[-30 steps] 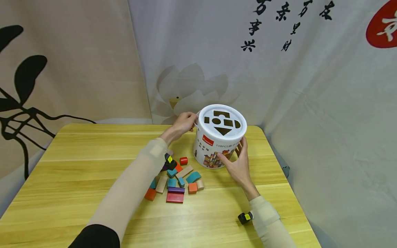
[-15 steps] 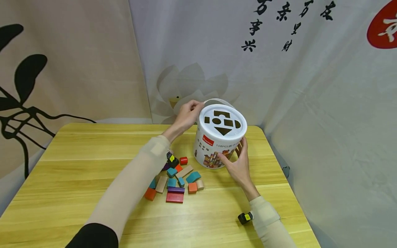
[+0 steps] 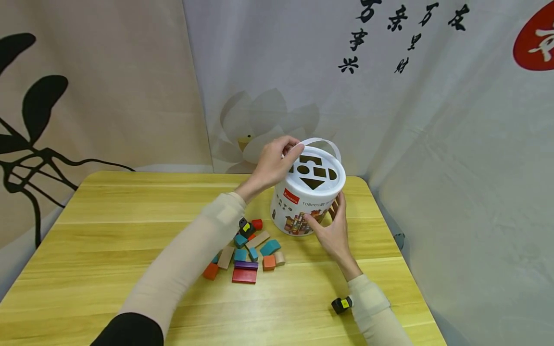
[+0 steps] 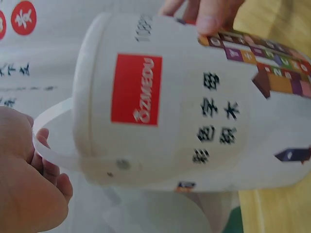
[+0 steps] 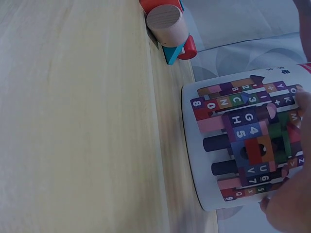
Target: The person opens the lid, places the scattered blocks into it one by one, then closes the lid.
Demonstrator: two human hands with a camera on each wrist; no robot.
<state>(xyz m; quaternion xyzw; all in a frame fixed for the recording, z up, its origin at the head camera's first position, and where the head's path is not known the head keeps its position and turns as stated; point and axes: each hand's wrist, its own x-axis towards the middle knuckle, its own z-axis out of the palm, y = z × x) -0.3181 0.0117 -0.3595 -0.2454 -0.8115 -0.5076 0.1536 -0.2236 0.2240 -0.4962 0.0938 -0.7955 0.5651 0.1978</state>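
Standing upright, the bucket [image 3: 308,194] touches the right hand [image 3: 335,238].

Blocks [image 3: 240,255] on table [image 3: 130,240], front-left of bucket [image 3: 305,197]

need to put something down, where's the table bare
Bare table lies left of the left sleeve, between it and the right sleeve nearer than the flat red block, and in a strip right of the bucket. Crowded: among the loose blocks beside the bucket, which the right hand grips.

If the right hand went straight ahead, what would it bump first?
The white bucket: the right hand is touching its side, so it would probably push into that.
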